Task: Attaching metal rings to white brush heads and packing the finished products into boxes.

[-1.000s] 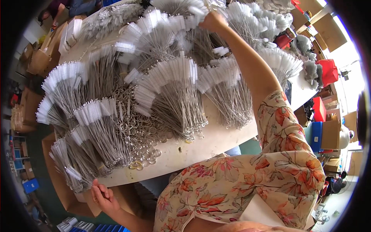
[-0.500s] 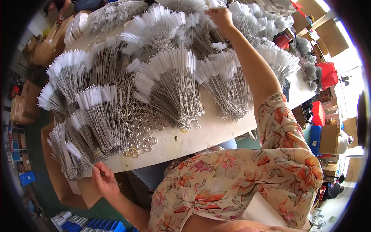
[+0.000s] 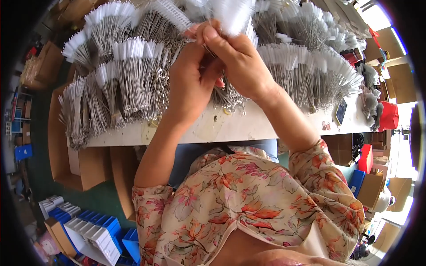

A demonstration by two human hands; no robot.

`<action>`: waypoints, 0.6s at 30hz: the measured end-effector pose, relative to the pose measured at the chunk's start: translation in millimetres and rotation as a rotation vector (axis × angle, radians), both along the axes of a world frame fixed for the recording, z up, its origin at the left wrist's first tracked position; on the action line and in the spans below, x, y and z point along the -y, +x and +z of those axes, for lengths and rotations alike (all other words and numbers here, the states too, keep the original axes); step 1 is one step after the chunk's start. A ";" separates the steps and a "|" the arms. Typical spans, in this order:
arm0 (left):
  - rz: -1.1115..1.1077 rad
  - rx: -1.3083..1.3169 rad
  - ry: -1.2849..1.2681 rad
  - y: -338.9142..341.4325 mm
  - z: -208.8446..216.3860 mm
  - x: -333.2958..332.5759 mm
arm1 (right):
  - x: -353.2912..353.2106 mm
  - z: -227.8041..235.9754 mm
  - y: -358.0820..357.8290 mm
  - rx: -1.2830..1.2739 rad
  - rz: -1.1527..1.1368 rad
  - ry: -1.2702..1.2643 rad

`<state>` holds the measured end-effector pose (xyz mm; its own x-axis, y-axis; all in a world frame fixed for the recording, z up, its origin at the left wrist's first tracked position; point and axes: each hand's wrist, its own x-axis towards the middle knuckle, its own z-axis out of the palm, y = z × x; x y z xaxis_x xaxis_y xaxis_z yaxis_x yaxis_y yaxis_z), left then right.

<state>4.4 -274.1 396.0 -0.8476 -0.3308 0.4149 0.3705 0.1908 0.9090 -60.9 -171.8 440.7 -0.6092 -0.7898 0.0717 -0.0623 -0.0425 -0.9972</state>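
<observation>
Both my hands are raised together over the table, their fingers meeting. My left hand (image 3: 188,84) is closed, with its fingertips at the lower end of a white spiral-bristled wire brush (image 3: 172,15) that points up to the left. Closed as well, my right hand (image 3: 246,66) pinches by its thumb below a thick white bristle head (image 3: 233,17), which is close to the camera and blurred. The wire handles are mostly hidden between my palms. Behind and around my hands, bundles of thin wire brushes (image 3: 135,73) lie fanned out, white bristles away from me.
More brush bundles (image 3: 306,71) lie on the right of the white table (image 3: 208,132). A phone-like dark object (image 3: 341,111) rests near its right edge. A cardboard box (image 3: 82,166) stands below the left corner, with blue and white bins (image 3: 91,235) on the floor.
My right hand has come back from the far side of the table. My left hand has risen from the near left edge to meet it, and brushes now show in them.
</observation>
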 end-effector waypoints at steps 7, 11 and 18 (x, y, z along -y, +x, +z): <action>0.361 -0.388 -0.096 24.1 -34.6 -12.6 | -48.4 -100.2 -2.0 -0.188 -0.263 -0.093; 0.265 -0.502 -0.360 30.0 -91.1 -38.5 | -36.7 -113.7 33.1 0.798 -0.111 -0.516; 0.021 -0.149 -0.505 78.4 -122.2 -31.6 | -88.8 -59.0 5.4 -0.056 0.145 0.354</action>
<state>82.7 -242.5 273.7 -0.7624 -0.0746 0.6428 0.4804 0.6004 0.6394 -55.5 -83.0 381.7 -0.4926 -0.8490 -0.1911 -0.1354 0.2917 -0.9469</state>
